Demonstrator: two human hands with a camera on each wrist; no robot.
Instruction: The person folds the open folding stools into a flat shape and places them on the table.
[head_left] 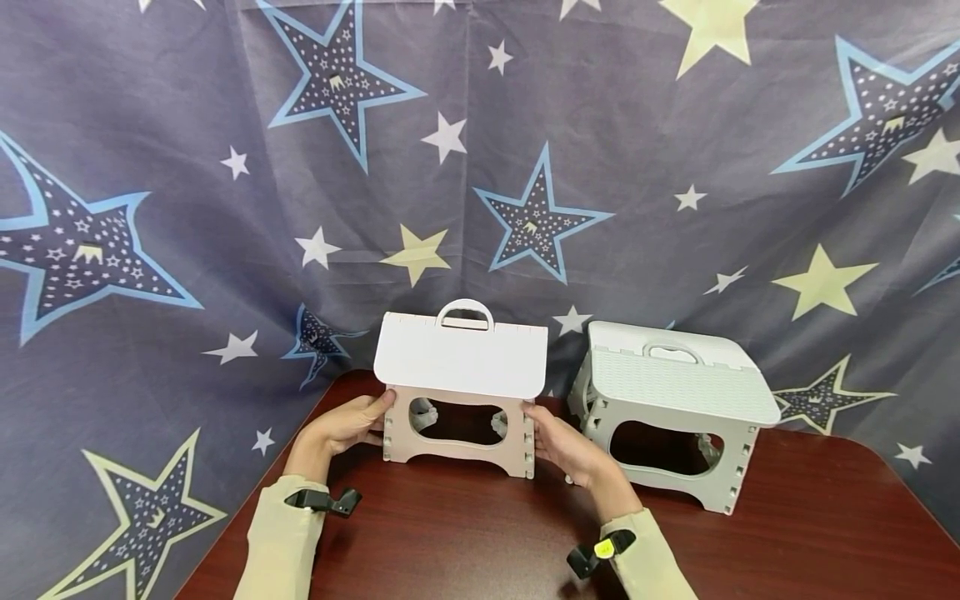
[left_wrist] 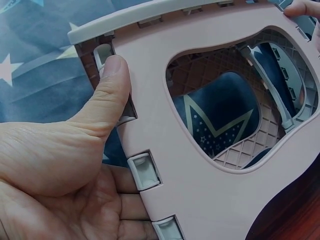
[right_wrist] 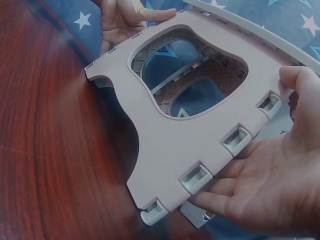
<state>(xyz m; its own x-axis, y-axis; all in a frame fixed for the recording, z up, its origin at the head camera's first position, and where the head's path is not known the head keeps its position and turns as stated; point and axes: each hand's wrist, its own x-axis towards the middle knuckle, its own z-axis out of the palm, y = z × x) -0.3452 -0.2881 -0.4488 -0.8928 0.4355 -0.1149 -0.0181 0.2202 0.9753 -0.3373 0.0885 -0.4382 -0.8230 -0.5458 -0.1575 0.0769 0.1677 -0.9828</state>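
Note:
A pale pink folding step stool (head_left: 461, 433) with a white top and a carry handle stands unfolded near the back of the table, its front panel facing me. My left hand (head_left: 347, 423) grips its left side, the thumb on the panel's edge below the top and the fingers behind the edge. On the opposite side my right hand (head_left: 567, 446) holds the stool the same way. Both wrist views show the panel's large cutout and the hinge slots along its edges. Whether the feet rest fully on the table, I cannot tell.
A second folding stool (head_left: 675, 417), pale grey-green with its handle lying low, stands unfolded just right of my right hand. The dark red-brown table (head_left: 450, 533) is under both. Behind hangs a grey-blue cloth (head_left: 637, 275) printed with stars, close to the stools.

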